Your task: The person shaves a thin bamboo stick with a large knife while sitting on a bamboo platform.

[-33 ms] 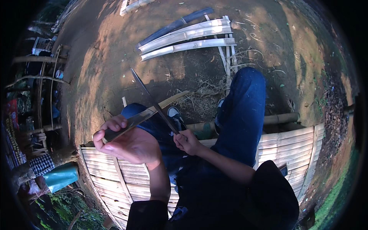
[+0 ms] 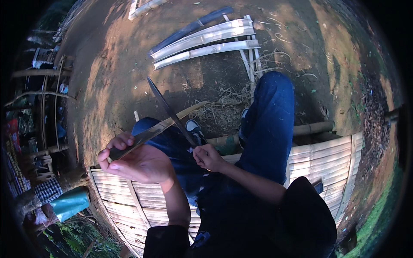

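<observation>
My left hand (image 2: 140,164), palm up, grips the near end of a flat bamboo strip (image 2: 152,132) between thumb and fingers. The strip slants up and away to the right over my left knee, its far end paler. My right hand (image 2: 208,157) is closed round the handle of a long dark knife (image 2: 163,102). The blade points up and to the left and crosses above the strip; whether its edge touches the strip I cannot tell. The handle is mostly hidden in my fist.
I sit on a slatted bamboo bench (image 2: 318,159). Split bamboo lengths (image 2: 206,52) lie on the ground ahead, by a dark pole (image 2: 189,32). A heap of shavings (image 2: 221,107) lies beyond my shoes. At the left are a green-blue sheet (image 2: 71,204) and wooden rails (image 2: 41,73).
My left hand has moved slightly left with the bamboo strip. The right hand and knife have barely shifted, and the whole view has moved a little.
</observation>
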The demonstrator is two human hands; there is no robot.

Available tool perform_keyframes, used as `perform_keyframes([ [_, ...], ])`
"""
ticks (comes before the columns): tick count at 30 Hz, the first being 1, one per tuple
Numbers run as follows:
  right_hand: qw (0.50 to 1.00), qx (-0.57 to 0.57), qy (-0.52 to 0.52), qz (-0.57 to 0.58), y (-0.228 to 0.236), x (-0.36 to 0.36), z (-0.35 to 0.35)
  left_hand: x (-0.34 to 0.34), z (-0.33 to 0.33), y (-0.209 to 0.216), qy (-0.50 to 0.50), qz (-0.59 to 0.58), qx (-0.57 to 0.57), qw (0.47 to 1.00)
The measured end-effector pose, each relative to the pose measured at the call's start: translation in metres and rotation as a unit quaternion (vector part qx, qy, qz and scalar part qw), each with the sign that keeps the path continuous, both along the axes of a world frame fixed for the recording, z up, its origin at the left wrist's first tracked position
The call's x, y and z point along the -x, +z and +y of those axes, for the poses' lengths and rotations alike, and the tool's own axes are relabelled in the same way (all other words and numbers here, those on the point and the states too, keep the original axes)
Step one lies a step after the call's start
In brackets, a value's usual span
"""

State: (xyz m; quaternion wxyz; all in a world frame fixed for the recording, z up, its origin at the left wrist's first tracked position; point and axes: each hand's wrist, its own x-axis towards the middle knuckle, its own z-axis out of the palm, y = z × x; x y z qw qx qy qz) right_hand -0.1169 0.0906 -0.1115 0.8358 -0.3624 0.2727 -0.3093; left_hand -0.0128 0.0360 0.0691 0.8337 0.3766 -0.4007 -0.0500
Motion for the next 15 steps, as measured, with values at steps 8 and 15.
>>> perform_keyframes([
  [8, 0.986, 0.124, -0.018, 0.114, 0.047, 0.011, -0.009, 0.0, 0.007, -0.006, 0.055, -0.117, -0.007, 0.992],
  [15, 0.958, 0.226, -0.166, 0.067, 0.007, 0.008, -0.008, 0.029, -0.003, -0.004, 0.052, -0.16, -0.014, 0.986],
])
